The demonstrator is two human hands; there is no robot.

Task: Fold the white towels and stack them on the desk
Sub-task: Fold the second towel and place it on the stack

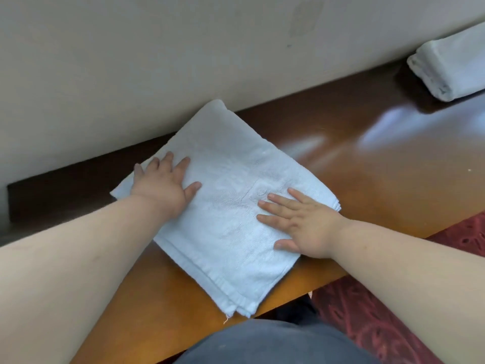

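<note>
Two hands lie flat with fingers spread on a folded white towel (pixel 225 206): the left hand (pixel 164 183) presses its far-left part, the right hand (pixel 299 224) its right side. That towel sits on the wooden tabletop (pixel 380 166), one corner touching the wall (pixel 131 61) at the back edge, another just overhanging the near edge. More folded towels (pixel 451 67) sit stacked toward the tabletop's far right corner.

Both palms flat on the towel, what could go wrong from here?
1. The towel hangs over the desk front edge at its near corner; it may slide off once the left hand and right hand lift.
2. The folded stack lies far right; carrying the towel there may loosen its layers.
</note>
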